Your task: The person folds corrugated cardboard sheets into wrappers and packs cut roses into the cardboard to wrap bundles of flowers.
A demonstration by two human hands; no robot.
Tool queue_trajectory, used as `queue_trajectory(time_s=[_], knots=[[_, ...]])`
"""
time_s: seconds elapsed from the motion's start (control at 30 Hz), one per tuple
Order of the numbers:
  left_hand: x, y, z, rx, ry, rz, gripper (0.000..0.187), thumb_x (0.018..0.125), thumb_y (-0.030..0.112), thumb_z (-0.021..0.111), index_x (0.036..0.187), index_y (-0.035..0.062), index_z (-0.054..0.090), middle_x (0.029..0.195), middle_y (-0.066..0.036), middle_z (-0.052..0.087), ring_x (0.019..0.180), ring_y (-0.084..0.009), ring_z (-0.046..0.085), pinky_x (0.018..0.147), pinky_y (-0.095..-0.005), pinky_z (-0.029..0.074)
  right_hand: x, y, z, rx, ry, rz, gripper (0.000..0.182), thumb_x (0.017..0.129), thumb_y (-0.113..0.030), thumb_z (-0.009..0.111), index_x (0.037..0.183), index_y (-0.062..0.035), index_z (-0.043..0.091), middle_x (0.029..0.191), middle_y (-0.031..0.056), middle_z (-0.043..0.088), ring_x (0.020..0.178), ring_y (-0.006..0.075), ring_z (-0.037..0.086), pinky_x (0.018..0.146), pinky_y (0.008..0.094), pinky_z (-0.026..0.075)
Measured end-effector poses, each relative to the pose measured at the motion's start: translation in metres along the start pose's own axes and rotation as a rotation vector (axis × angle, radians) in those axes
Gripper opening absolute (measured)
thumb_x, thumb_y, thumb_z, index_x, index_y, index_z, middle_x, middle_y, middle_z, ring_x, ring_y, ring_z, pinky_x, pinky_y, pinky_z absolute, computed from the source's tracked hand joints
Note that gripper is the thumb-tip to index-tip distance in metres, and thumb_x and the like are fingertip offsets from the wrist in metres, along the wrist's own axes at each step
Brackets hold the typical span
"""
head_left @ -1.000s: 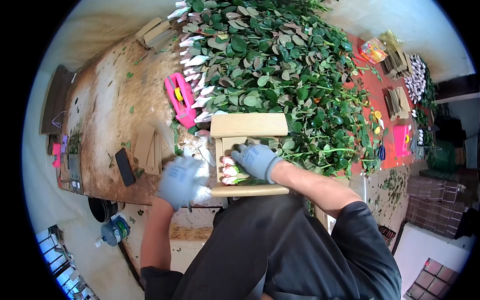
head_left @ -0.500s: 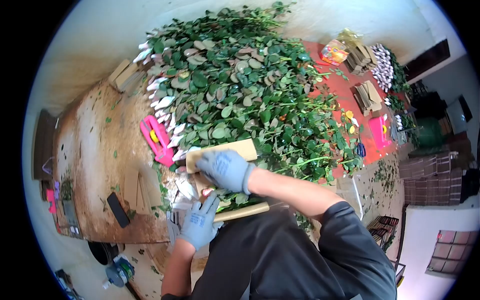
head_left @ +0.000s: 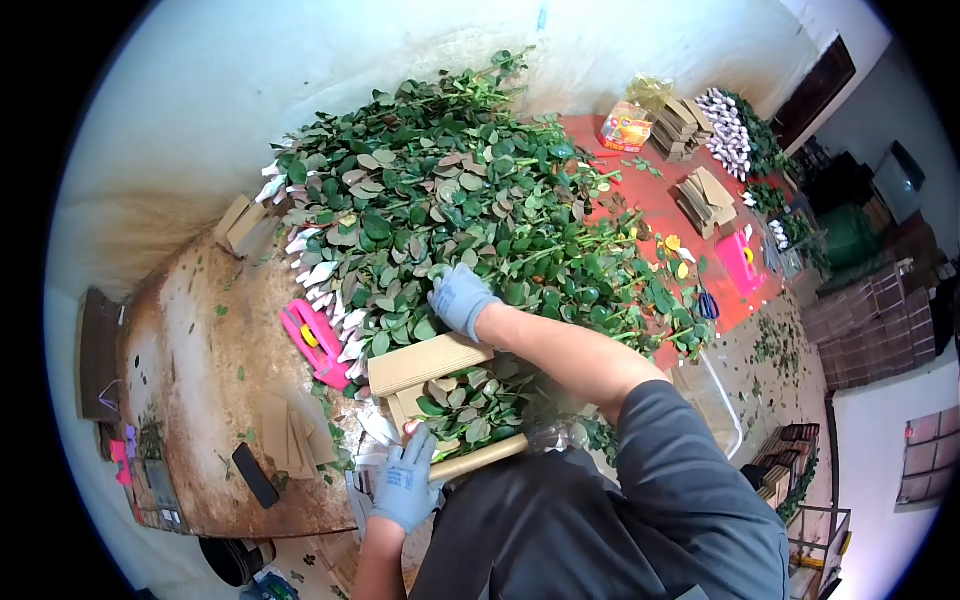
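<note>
My right hand (head_left: 461, 299), in a grey glove, reaches into the big pile of leafy stems (head_left: 420, 200); its fingertips are among the leaves, and whether they grip a stem is hidden. Close to my body, my left hand (head_left: 405, 485), also gloved, touches the lower left end of an open cardboard wrap (head_left: 430, 365). Inside the wrap lie several leafy stems (head_left: 480, 405), with a small reddish flower head (head_left: 411, 427) beside my left fingertips. White-sleeved buds (head_left: 320, 272) line the pile's left edge.
A pink tape dispenser (head_left: 316, 342) lies left of the pile, and a black phone (head_left: 255, 475) near the table's front edge. Cardboard pieces (head_left: 295, 435) are beside the phone. On the red surface (head_left: 640, 180) are cardboard stacks (head_left: 706, 202), blue scissors (head_left: 708, 305) and another pink dispenser (head_left: 738, 262).
My right hand has left the cardboard wrap and moved up and away into the leafy pile. The stems inside the wrap now show. My left hand stays by the wrap's end; the view has shifted.
</note>
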State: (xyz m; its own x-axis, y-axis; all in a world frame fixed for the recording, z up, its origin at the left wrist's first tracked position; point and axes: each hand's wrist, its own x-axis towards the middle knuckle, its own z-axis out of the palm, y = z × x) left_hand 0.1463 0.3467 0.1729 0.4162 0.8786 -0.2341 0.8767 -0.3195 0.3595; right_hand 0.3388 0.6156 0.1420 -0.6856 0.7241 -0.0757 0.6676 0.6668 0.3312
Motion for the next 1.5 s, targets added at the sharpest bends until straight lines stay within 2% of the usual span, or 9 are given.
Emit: queue_trajectory(time_s=[0.27,0.43,0.6,0.8,1.03,1.13,1.27,1.33,1.5], knots=[[-0.003,-0.001,0.005,-0.013,0.102,0.047,0.072,0.075,0.021,0.080,0.139,0.0001,0.053,0.150,-0.017,0.046,0.115,-0.0388,0.053,0.103,-0.0466,0.045,-0.025,0.071,-0.096,-0.021,0.390,0.195,0.017,0.086,-0.024,0.065,0.102,-0.0162,0.068,0.098,0.0041,0.066,0.101,0.0238,0.061,0.089,0.0425,0.043],[-0.004,0.001,0.004,-0.017,0.080,0.012,0.071,0.077,0.021,0.079,0.140,0.0014,0.053,0.151,-0.016,0.046,0.115,-0.0375,0.054,0.101,-0.0453,0.046,-0.056,0.103,-0.154,-0.055,0.748,0.246,0.031,0.078,-0.016,0.068,0.109,-0.0146,0.064,0.100,0.0057,0.064,0.100,0.0257,0.059,0.083,0.0434,0.044],[-0.005,0.000,0.005,-0.034,0.037,-0.021,0.074,0.077,0.021,0.078,0.143,0.0026,0.050,0.153,-0.014,0.043,0.120,-0.0375,0.053,0.103,-0.0451,0.046,-0.106,0.065,-0.178,-0.120,0.541,0.040,0.016,0.084,-0.017,0.060,0.098,-0.0117,0.066,0.095,0.0070,0.057,0.094,0.0262,0.055,0.078,0.0391,0.046],[-0.007,-0.001,0.009,-0.025,0.023,-0.057,0.073,0.080,0.020,0.074,0.147,0.0041,0.048,0.154,-0.013,0.042,0.132,-0.0408,0.046,0.109,-0.0471,0.044,-0.159,0.008,-0.072,-0.059,0.138,-0.061,0.012,0.087,-0.016,0.060,0.094,-0.0095,0.067,0.096,0.0084,0.061,0.086,0.0270,0.060,0.066,0.0393,0.050],[-0.006,-0.001,0.004,-0.091,-0.026,-0.077,0.072,0.080,0.021,0.074,0.146,0.0043,0.049,0.156,-0.010,0.041,0.128,-0.0389,0.050,0.107,-0.0465,0.044,-0.164,-0.018,-0.004,0.000,-0.280,-0.049,0.015,0.091,-0.014,0.058,0.098,-0.0081,0.069,0.103,0.0119,0.066,0.093,0.0278,0.065,0.070,0.0387,0.054],[-0.006,0.000,0.003,-0.084,-0.039,-0.077,0.071,0.081,0.020,0.073,0.146,0.0046,0.049,0.156,-0.008,0.042,0.123,-0.0369,0.052,0.105,-0.0458,0.046,-0.161,-0.023,-0.052,-0.033,-0.160,-0.024,0.015,0.091,-0.015,0.058,0.099,-0.0075,0.068,0.101,0.0118,0.066,0.092,0.0273,0.066,0.068,0.0389,0.054],[-0.004,0.001,0.005,0.002,-0.030,-0.060,0.074,0.082,0.028,0.075,0.148,0.0055,0.048,0.158,-0.009,0.040,0.119,-0.0338,0.055,0.102,-0.0445,0.047,-0.141,-0.047,-0.101,0.330,-0.005,-0.244,0.019,0.092,-0.017,0.056,0.107,-0.0077,0.063,0.096,0.0093,0.064,0.090,0.0242,0.067,0.071,0.0386,0.057],[-0.002,0.003,0.002,-0.012,-0.065,-0.079,0.075,0.082,0.028,0.075,0.148,0.0056,0.048,0.157,-0.010,0.041,0.119,-0.0341,0.055,0.102,-0.0440,0.047,-0.120,-0.071,-0.082,0.383,0.128,-0.320,0.020,0.092,-0.019,0.056,0.107,-0.0074,0.063,0.094,0.0091,0.065,0.085,0.0243,0.068,0.068,0.0393,0.056],[-0.001,0.003,-0.011,-0.028,-0.004,-0.028,0.067,0.086,0.032,0.073,0.144,0.0061,0.052,0.149,-0.014,0.048,0.113,-0.0356,0.058,0.098,-0.0454,0.050,-0.081,-0.106,-0.018,0.373,-0.005,-0.299,0.032,0.092,-0.023,0.061,0.120,-0.0071,0.060,0.102,0.0119,0.066,0.086,0.0288,0.071,0.067,0.0426,0.056]])
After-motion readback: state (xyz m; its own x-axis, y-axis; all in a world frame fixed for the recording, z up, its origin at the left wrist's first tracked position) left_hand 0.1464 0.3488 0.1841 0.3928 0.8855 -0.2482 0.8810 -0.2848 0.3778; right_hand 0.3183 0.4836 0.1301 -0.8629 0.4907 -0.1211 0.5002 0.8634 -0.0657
